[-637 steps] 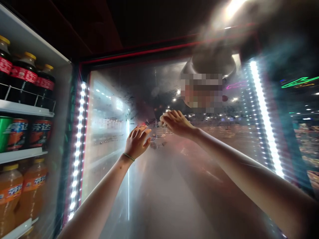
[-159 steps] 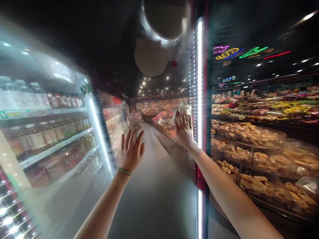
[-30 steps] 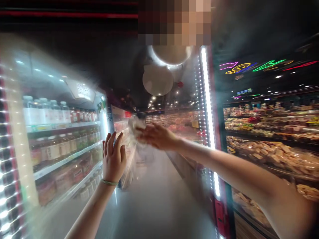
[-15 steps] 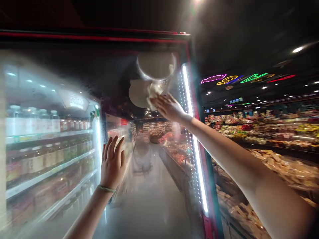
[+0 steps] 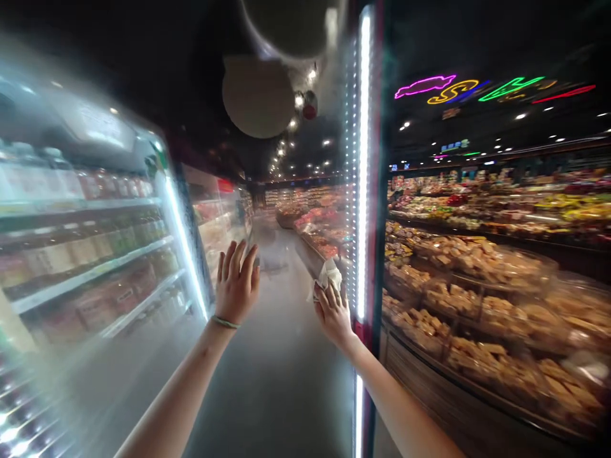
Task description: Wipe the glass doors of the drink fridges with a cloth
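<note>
In the head view my right hand [image 5: 334, 318] presses a crumpled white tissue [image 5: 329, 273] against a glass door [image 5: 281, 381], close to its right edge. The fingers lie over the tissue and hide part of it. Left of it, my left hand [image 5: 237, 283] is open with fingers stretched upward and seems to rest on the same pane; it holds nothing. A thin green band [image 5: 224, 322] circles the left wrist. Above the hands, a round sticker [image 5: 258, 98] shows on the glass.
A bright light strip [image 5: 365, 178] runs along the door's right edge. Blurred bottle shelves [image 5: 90, 264] appear in or through the glass at left. To the right, packaged food [image 5: 496, 305] fills display bins. Neon signs [image 5: 453, 90] glow farther off.
My right hand has swept the tissue down from near the round stickers to about the left hand's height. The view has tilted down and closer to the door; the left hand stays open.
</note>
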Demonstrator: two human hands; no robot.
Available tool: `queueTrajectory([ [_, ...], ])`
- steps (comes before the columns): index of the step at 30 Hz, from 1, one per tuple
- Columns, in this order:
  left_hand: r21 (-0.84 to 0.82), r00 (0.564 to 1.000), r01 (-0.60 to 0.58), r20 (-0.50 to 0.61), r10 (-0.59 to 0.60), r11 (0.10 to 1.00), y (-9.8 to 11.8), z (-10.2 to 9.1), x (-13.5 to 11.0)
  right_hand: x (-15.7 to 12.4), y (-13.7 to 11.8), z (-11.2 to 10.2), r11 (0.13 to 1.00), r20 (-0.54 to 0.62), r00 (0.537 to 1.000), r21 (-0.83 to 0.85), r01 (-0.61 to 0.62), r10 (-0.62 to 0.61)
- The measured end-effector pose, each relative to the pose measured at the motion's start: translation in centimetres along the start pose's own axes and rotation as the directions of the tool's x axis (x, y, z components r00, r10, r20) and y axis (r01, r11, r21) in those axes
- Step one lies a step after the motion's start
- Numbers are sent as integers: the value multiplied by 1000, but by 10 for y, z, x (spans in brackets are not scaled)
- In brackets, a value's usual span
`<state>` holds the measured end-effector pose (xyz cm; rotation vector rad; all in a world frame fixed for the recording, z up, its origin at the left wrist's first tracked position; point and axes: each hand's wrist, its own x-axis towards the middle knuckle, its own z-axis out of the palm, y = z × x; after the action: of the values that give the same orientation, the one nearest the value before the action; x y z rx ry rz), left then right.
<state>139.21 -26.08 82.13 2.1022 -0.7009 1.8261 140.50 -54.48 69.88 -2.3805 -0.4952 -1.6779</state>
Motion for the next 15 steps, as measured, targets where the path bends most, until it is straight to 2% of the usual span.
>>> queueTrajectory([
  [1,-19,1000,-12,29,12,1000,5,4,-2,3,2,-2,1000,0,1000,-13,-10,10],
  [3,-46,997,-28,71,31,999,11,11,-2,39,9,-14,999,-11,1000,-34,-9,8],
  [7,-70,996,-24,83,30,997,10,14,5,164,24,-52,999,-88,996,-30,14,-17],
  [9,-66,997,-7,82,12,998,7,11,5,207,27,-63,1000,-125,992,-17,9,-11],
  [10,-58,997,2,82,3,998,4,8,2,216,28,-65,1000,-141,990,-11,-1,0],
  [12,-26,997,11,82,-9,1000,-2,1,-10,208,28,-61,1000,-157,987,2,-31,31],
  [15,44,996,-1,93,-3,999,-19,-19,-39,144,25,-40,990,-135,981,13,-138,138],
])
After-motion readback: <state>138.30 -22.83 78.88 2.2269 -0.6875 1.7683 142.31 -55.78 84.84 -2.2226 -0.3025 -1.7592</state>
